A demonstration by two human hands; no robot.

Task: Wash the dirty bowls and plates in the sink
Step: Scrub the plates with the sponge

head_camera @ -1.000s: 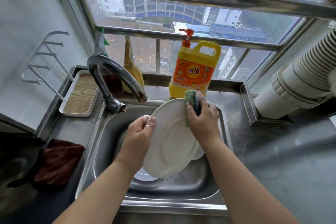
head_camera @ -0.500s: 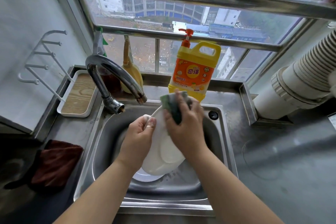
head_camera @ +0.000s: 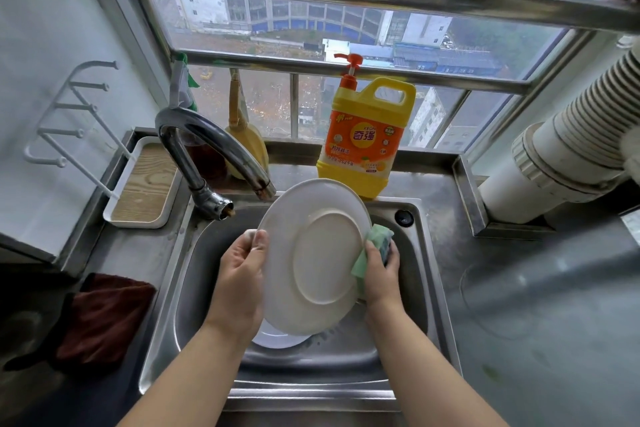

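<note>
A white plate [head_camera: 311,253] is held tilted on edge over the steel sink [head_camera: 419,288], its underside with the foot ring facing me. My left hand [head_camera: 239,281] grips its left rim, thumb on the near face. My right hand [head_camera: 381,274] holds a green sponge [head_camera: 375,246] against the plate's right rim. Another white dish [head_camera: 277,338] lies on the sink floor, mostly hidden under the plate.
The chrome tap [head_camera: 214,156] arches over the sink's back left. A yellow detergent bottle [head_camera: 363,142] stands behind the sink. A wood-lined tray [head_camera: 145,184] sits at the left, a dark red cloth [head_camera: 104,319] on the left counter, a white duct [head_camera: 561,156] at the right.
The plate has turned from nearly edge-on so its underside faces me. My right hand with the sponge has slid from the plate's top edge down to its right rim.
</note>
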